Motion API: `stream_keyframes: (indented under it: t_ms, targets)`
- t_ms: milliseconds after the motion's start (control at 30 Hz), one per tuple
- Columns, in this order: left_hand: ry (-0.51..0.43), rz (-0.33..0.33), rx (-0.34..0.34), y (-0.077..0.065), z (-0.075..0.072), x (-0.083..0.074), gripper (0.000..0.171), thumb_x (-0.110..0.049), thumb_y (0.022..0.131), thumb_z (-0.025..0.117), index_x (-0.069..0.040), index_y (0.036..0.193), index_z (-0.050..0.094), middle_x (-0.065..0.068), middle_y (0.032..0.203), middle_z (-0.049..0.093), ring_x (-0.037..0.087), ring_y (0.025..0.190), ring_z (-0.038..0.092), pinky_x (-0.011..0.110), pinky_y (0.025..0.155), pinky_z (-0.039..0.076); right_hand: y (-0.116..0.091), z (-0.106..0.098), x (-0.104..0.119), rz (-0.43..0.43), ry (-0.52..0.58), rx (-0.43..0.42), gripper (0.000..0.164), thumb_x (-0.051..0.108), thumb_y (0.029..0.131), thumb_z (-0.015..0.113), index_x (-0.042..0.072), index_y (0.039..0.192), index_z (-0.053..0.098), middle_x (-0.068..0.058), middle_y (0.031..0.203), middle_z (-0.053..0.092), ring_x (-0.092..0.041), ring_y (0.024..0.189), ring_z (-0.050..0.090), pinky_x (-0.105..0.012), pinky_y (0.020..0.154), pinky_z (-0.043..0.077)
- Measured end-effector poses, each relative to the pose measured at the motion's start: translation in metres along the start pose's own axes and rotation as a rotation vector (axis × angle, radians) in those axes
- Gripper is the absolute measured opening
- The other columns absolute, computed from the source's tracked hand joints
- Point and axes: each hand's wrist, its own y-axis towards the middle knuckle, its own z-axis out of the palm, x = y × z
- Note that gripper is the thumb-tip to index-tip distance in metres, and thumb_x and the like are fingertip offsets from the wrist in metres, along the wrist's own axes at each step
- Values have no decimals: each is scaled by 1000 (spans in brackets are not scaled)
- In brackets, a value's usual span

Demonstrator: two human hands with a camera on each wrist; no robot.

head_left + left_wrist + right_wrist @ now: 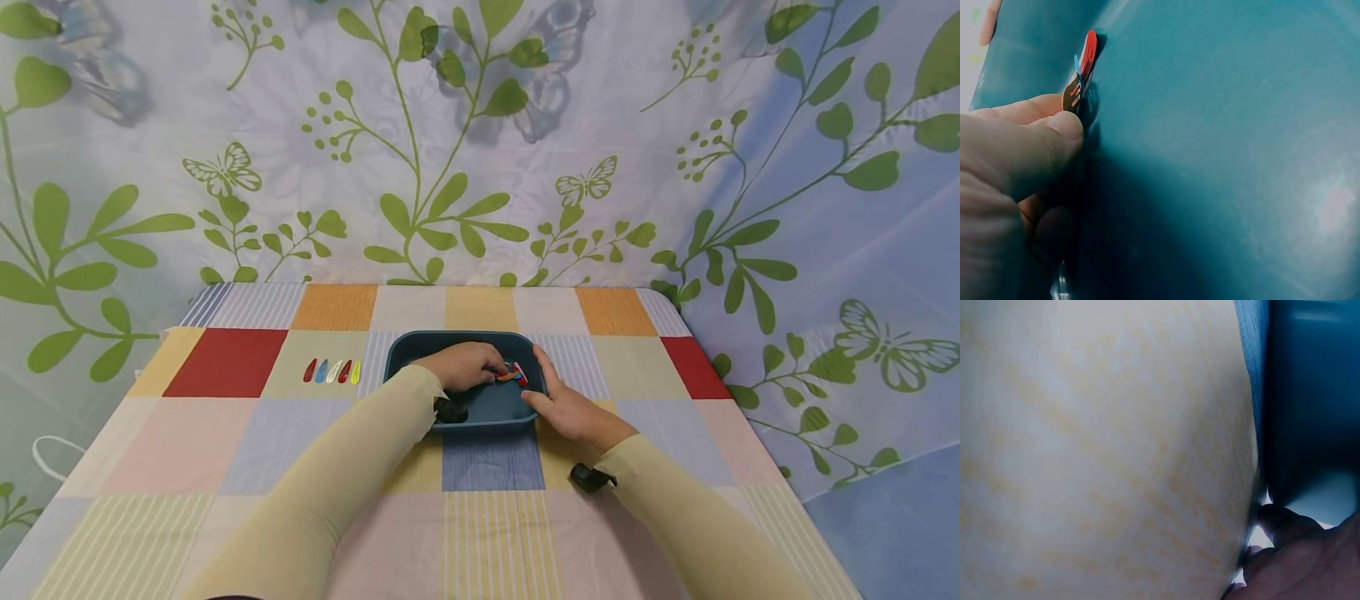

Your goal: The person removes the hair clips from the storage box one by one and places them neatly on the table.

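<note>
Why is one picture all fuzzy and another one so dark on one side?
Right wrist view: too close to the tablecloth, so it blurs. Left wrist view: the left hand throws a shadow across the blue tray, with a pale glare spot at right. Head view: sharp, evenly lit, edges bent.

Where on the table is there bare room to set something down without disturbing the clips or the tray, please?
The tablecloth is bare on the left, in front of the row of clips, and on the right past the right hand. It is crowded at the tray, where the left hand holds clips and both arms cross the near middle.
</note>
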Motion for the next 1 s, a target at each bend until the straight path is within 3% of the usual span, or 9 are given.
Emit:
stream_keyframes:
  t_ms: [267,433,567,667,767,1000]
  targets:
    - [-12,10,-37,0,2,0,28,-17,107,62,-15,131,75,3,136,71,20,134,61,39,119,44,-1,1,-1,-1,2,6,84,40,111,42,30,166,-21,-20,177,1,-47,159,20,-66,127,19]
    - [-69,-38,-70,0,5,3,26,-20,108,61,-18,128,77,0,133,73,18,131,64,39,117,46,-1,1,-3,-1,3,7,84,40,112,41,28,167,-21,-21,177,1,-48,159,21,-67,126,20]
    - [-152,-97,-102,0,6,4,23,-24,109,59,-20,121,78,-3,120,76,15,112,69,38,107,52,-1,2,-1,3,14,9,85,41,111,43,28,167,-20,-20,177,2,-46,160,20,-66,127,19]
    - [-214,-115,-129,1,5,5,20,-24,110,57,-20,116,76,-4,104,74,12,94,67,35,96,54,-1,1,0,10,28,8,86,41,111,44,30,167,-20,-18,177,3,-44,160,19,-65,128,18]
    - [-270,-124,-147,1,5,6,16,-25,110,58,-18,113,72,-4,96,71,10,86,64,32,89,53,-1,1,0,4,26,6,86,41,110,44,30,167,-20,-18,177,3,-44,160,19,-65,128,17]
    - [-359,-118,-173,0,4,3,14,-20,110,56,-14,107,67,0,109,77,11,90,69,30,86,54,-1,1,0,-6,20,-2,85,40,110,44,29,167,-19,-20,177,2,-46,160,19,-66,128,17]
